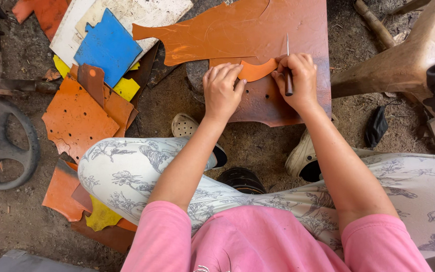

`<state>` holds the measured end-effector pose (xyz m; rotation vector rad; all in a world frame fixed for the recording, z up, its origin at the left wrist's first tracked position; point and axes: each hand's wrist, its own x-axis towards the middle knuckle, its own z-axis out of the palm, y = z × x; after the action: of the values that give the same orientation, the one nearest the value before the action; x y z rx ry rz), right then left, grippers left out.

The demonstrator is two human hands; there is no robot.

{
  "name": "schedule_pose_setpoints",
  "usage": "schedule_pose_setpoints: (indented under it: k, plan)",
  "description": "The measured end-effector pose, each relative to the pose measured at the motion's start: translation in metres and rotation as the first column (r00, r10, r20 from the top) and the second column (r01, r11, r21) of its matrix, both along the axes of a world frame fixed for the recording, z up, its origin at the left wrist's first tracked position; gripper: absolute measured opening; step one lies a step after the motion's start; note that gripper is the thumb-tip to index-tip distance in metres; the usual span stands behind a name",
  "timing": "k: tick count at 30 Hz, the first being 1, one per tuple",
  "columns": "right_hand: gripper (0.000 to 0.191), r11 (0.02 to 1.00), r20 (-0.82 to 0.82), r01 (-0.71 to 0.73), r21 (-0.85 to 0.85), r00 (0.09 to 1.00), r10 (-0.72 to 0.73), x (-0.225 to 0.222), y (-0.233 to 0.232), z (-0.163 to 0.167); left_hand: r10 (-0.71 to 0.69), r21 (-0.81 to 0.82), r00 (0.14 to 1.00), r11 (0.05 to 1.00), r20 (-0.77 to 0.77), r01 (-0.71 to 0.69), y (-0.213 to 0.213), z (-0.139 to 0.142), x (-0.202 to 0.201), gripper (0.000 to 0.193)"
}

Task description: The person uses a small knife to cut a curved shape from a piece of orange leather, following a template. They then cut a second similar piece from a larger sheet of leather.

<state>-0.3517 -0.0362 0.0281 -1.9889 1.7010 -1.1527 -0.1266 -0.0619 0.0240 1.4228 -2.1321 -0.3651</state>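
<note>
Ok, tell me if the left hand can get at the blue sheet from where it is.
Probably yes: the left hand rests on the small orange cut piece, and nothing stands between it and the blue sheet, which lies uncovered atop the pile.

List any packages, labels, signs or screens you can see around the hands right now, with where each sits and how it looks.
None in view: no package, label, sign or screen.
Only plain material: the left hand presses a curved orange leather cut-out on a large orange-brown leather sheet.
The right hand grips a thin dark-handled blade.
A blue flat template lies unmarked at upper left.
</note>
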Motion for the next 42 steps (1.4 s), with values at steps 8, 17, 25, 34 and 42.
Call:
schedule_pose_setpoints:
  k: [8, 17, 25, 34, 42]
  plan:
    - [0.016, 0.995, -0.136, -0.025, -0.101, 0.991, 0.011, 0.058, 0.014, -0.018, 0.301, 0.131, 0.946, 0.94, 0.121, -0.316, 0.005, 0.019, 0.025, 0.072]
    - [0.022, 0.943, -0.27, -0.332, -0.013, 0.909, 0.317, 0.088, 0.028, 0.024, 0.725, 0.635, 0.521, 0.67, -0.45, -0.385, 0.001, -0.013, 0.063, 0.047]
    - [0.025, 0.901, -0.168, -0.426, 0.077, 0.886, 0.433, 0.091, 0.033, 0.032, 0.697, 0.423, 0.622, 0.714, -0.356, -0.558, 0.006, -0.001, 0.042, 0.057]
    - [0.019, 0.993, 0.118, -0.051, -0.103, 0.991, 0.063, 0.015, 0.0, 0.026, 0.713, 0.494, 0.577, 0.697, -0.399, -0.519, 0.019, 0.021, 0.054, 0.03]
    - [0.013, 0.959, 0.334, 0.26, -0.111, 0.919, -0.21, -0.045, -0.013, 0.03, -0.108, -0.266, 0.994, 0.959, -0.015, 0.1, 0.006, 0.037, -0.02, 0.012]
